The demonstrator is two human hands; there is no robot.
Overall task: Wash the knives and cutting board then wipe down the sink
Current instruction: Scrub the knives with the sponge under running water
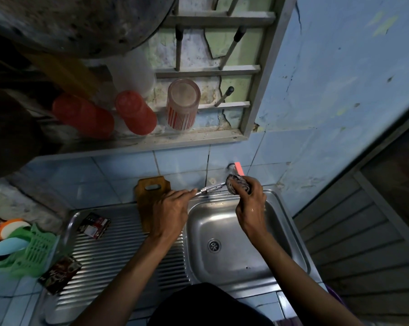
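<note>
Your left hand (169, 209) pinches the handle end of a slim metal tool (210, 189), which looks more like a peeler than a knife, holding it level over the back rim of the sink (276, 208). Your right hand (248, 203) is curled round a dark scrubbing pad (237, 183) pressed against the tool's far end, just under the tap (234, 168). To do this well, keep the pinch firm and the tool steady, and draw the pad along the metal away from your fingers, turning the tool so both faces are scrubbed. The cutting board (151, 191) leans against the tiled wall behind your left hand, its lower part hidden by that hand, and it looks unwashed so far. Whether water is running from the tap is hard to tell, the tool's working end is buried in the pad, and no other knives are visible.
</note>
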